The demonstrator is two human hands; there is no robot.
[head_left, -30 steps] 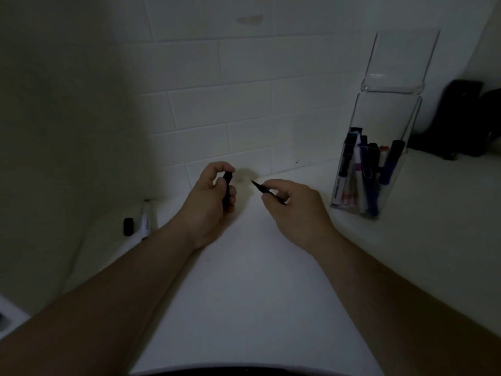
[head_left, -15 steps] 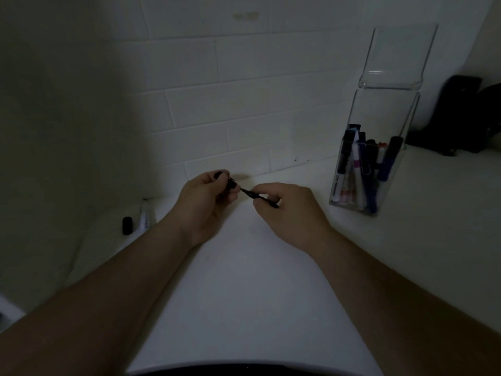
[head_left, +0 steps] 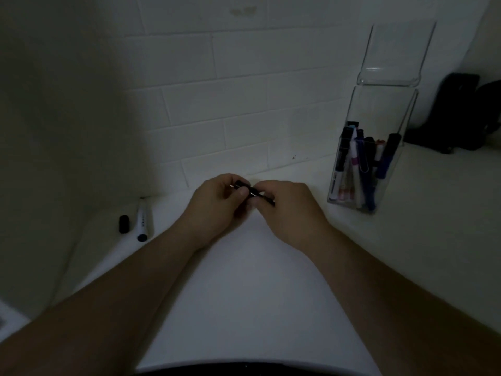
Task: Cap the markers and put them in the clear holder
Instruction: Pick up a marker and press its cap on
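Both hands met over the white counter [head_left: 244, 280]: the left hand [head_left: 217, 204] was pinched closed on the black cap [head_left: 242, 185], and the right hand [head_left: 287, 210] was closed around the dark marker [head_left: 264, 198], cap and barrel in line and apparently joined, though the dim light hid the seam. The clear holder [head_left: 379, 126] stood well to the right with several capped markers in it. An uncapped white marker [head_left: 142, 221] and its loose cap [head_left: 124, 224] lay side by side at far left.
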